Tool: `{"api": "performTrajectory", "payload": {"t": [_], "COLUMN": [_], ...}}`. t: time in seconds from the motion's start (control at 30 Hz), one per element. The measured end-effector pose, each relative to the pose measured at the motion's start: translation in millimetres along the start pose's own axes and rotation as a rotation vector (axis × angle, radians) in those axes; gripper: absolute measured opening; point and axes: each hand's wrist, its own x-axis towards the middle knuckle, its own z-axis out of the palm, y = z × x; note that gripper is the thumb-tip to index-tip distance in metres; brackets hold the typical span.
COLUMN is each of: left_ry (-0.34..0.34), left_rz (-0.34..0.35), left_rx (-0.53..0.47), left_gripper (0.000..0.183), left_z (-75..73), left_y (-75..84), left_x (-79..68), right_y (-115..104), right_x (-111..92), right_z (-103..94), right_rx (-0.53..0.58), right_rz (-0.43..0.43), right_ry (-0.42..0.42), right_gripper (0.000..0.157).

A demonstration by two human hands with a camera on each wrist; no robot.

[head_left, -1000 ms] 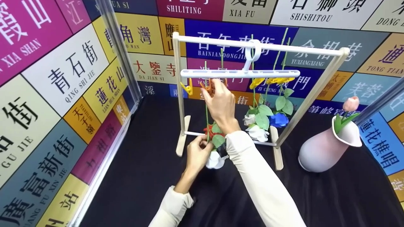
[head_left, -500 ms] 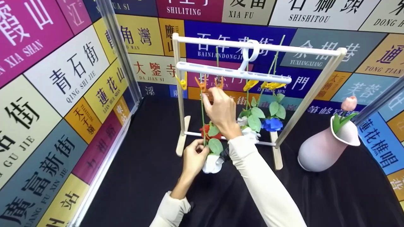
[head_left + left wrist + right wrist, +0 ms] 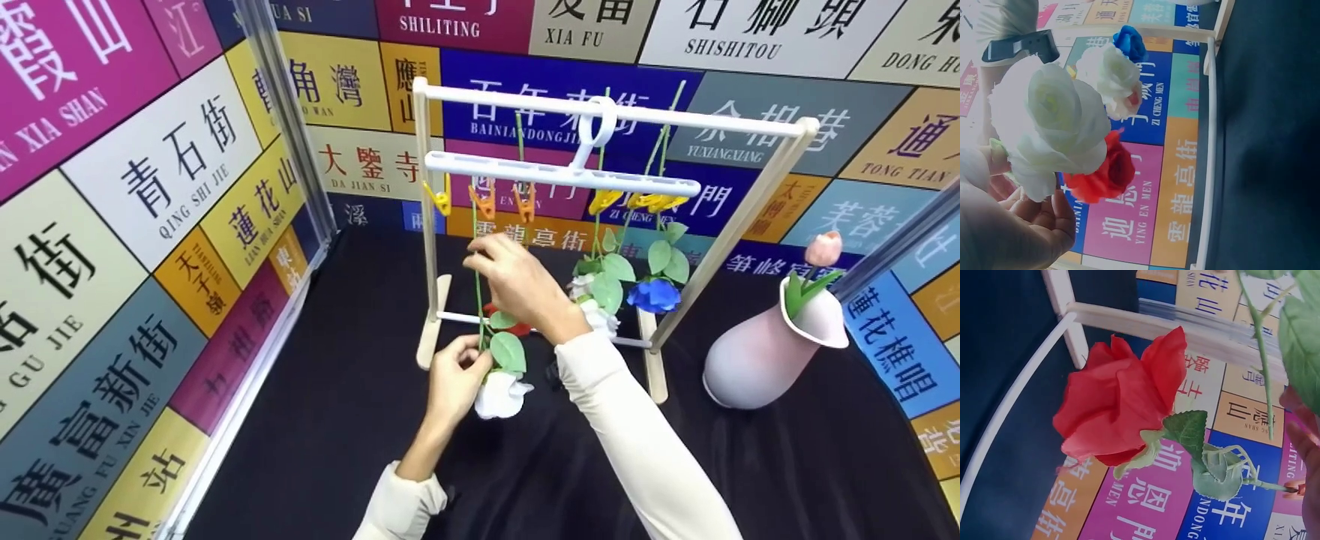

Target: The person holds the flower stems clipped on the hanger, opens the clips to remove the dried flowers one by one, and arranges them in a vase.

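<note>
A white rose (image 3: 501, 395) hangs head-down in front of the rack, its green stem pinched between the thumb and fingers of my left hand (image 3: 453, 379). The same white rose (image 3: 1050, 118) fills much of the left wrist view. My right hand (image 3: 521, 281) is higher up, just below two orange clips (image 3: 486, 204), with its fingers loosely bent beside the upper stem. Whether they touch the stem is unclear. Behind my right hand a red rose (image 3: 1120, 402) hangs upside down, its stem reaching an orange clip in the right wrist view.
A white clip hanger (image 3: 555, 171) hangs from a wooden rack (image 3: 615, 112). White roses (image 3: 600, 315) and a blue rose (image 3: 654, 295) hang from yellow clips (image 3: 652, 201) at right; another yellow clip (image 3: 441, 196) is at left. A pink vase (image 3: 765, 352) holds a tulip (image 3: 823, 250).
My right hand has come away from the orange clips and moved down. My left hand, with the white rose, has shifted slightly down and left. The hanger has tilted, its left end higher.
</note>
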Motion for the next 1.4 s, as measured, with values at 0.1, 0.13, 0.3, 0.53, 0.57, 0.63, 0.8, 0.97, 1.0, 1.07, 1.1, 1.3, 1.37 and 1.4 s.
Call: {"api": "performTrajectory", "payload": {"t": [0.1, 0.13, 0.3, 0.53, 0.57, 0.63, 0.8, 0.97, 1.0, 1.07, 1.1, 1.3, 1.37, 1.4], "left_ry": [-0.012, -0.016, -0.053, -0.114, -0.118, -0.126, -0.159, -0.211, -0.221, -0.234, -0.233, -0.165, -0.13, -0.115], "left_rz": [0.002, 0.005, 0.004, -0.031, -0.035, -0.037, 0.023, 0.106, 0.125, 0.162, 0.184, 0.263, 0.263, 0.263], "left_rx": [-0.015, -0.02, -0.055, -0.119, -0.127, -0.137, -0.172, -0.208, -0.211, -0.227, -0.229, -0.251, -0.256, -0.257], "left_gripper": [0.02, 0.02, 0.02, 0.02, 0.021, 0.023, 0.025, 0.026, 0.026, 0.026, 0.027, 0.046, 0.048, 0.048], "left_z": [-3.8, -4.6, -6.8, -7.7, -7.9, -9.1, -15.6, -21.6, -22.4, -23.9, -24.6, -27.1, -27.0, -25.9], "left_y": [14.8, 17.5, 20.6, 7.2, 3.8, -0.7, 0.4, 1.7, 1.5, 1.6, 1.5, -1.7, -4.0, -5.1], "left_x": [-6.5, -8.0, -10.5, -6.4, -5.3, -3.9, -5.1, -8.0, -8.5, -9.3, -9.7, -8.4, -7.1, -6.4], "right_y": [1.4, 1.9, 3.6, 3.6, 3.8, 4.3, 5.7, 5.3, 5.0, 4.8, 4.5, 2.1, 1.0, 1.3], "right_x": [-4.9, -6.2, -10.0, -12.3, -12.5, -13.3, -16.5, -19.2, -19.7, -20.9, -21.5, -24.8, -25.3, -26.1], "right_z": [2.4, 3.1, 3.9, 1.9, 1.8, 1.9, 4.1, 6.5, 6.7, 7.2, 7.2, 6.8, 6.2, 5.4], "right_rx": [0.022, 0.027, 0.052, 0.082, 0.088, 0.101, 0.124, 0.165, 0.176, 0.193, 0.202, 0.253, 0.276, 0.29], "right_rz": [-0.038, -0.046, -0.084, -0.135, -0.142, -0.15, -0.154, -0.146, -0.142, -0.132, -0.128, -0.091, -0.073, -0.064], "right_ry": [-0.064, -0.079, -0.1, -0.054, -0.047, -0.03, 0.002, 0.024, 0.031, 0.045, 0.052, 0.08, 0.094, 0.106], "right_gripper": [0.041, 0.042, 0.04, 0.025, 0.021, 0.016, 0.015, 0.02, 0.02, 0.021, 0.021, 0.016, 0.014, 0.014]}}
